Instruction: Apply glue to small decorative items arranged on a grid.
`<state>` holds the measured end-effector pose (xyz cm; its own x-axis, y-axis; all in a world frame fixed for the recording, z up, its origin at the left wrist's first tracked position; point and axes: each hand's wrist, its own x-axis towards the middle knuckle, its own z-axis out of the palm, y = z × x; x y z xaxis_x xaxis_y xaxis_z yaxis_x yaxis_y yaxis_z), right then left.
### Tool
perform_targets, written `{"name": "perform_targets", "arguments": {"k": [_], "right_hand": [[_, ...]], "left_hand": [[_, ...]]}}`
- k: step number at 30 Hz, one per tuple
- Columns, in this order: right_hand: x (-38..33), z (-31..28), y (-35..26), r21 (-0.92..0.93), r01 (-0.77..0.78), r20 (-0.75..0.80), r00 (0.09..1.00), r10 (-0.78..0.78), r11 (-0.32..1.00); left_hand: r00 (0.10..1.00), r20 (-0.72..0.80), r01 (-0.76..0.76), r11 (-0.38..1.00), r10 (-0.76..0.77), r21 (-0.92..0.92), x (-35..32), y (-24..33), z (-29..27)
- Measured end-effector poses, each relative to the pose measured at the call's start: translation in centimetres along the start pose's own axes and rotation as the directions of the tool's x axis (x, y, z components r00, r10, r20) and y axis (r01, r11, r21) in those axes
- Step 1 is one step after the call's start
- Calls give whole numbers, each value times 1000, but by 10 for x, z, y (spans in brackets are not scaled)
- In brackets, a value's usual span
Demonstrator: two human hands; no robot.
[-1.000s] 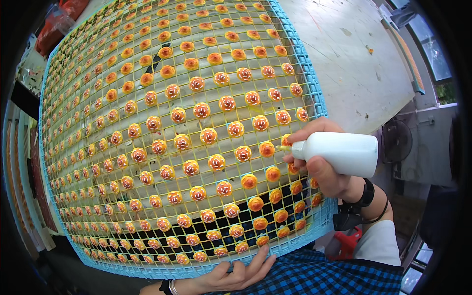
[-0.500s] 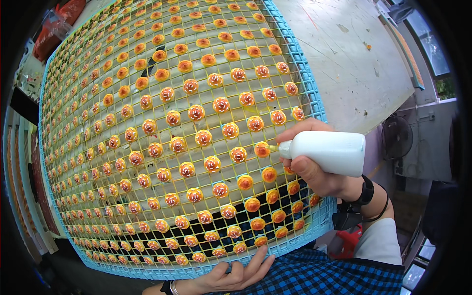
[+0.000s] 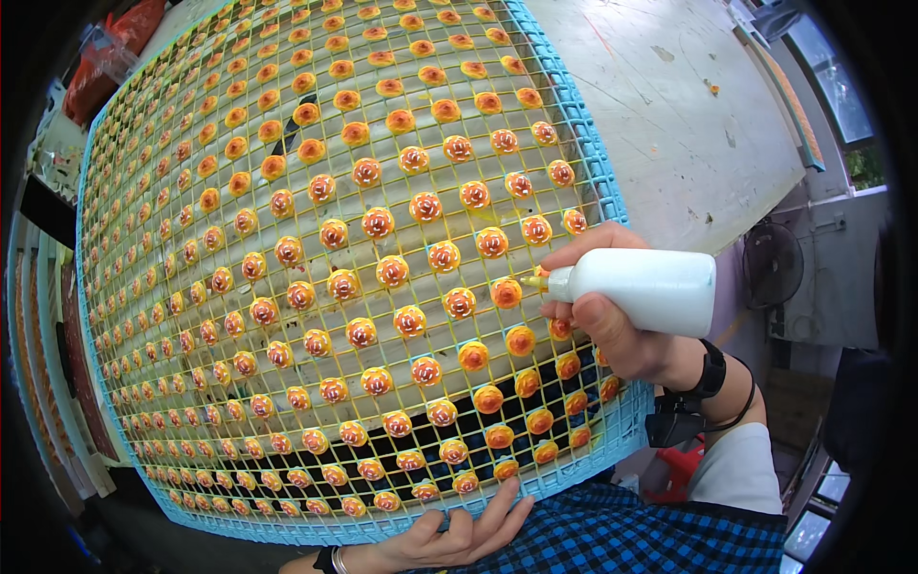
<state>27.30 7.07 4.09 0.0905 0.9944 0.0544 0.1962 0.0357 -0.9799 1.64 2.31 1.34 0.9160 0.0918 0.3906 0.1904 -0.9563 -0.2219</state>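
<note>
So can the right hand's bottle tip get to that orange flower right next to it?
Probably yes. The right hand holds the white bottle with its tip just beside an orange flower on the grid tray, and nothing lies between them.

A: Support surface? A pale, scuffed and paint-flecked tabletop (image 3: 669, 105), bare at the upper right.

B: Directly on it?

A: One large blue-framed mesh grid tray (image 3: 612, 206), yellow wires, covering most of the top. Its near edge overhangs the table.

B: On the grid?

A: Rows of small orange rosettes (image 3: 378, 223), one per cell.
</note>
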Motion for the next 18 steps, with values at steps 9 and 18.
{"name": "perform_targets", "arguments": {"k": [9, 18], "right_hand": [[1, -1, -3, -8, -10, -4, 1000, 10, 1000], [3, 0, 4, -58, 109, -38, 993, -111, 992]], "left_hand": [[1000, -8, 20, 1000, -20, -9, 1, 2, 0], [999, -16, 32, 999, -33, -42, 2, 3, 2]]}}
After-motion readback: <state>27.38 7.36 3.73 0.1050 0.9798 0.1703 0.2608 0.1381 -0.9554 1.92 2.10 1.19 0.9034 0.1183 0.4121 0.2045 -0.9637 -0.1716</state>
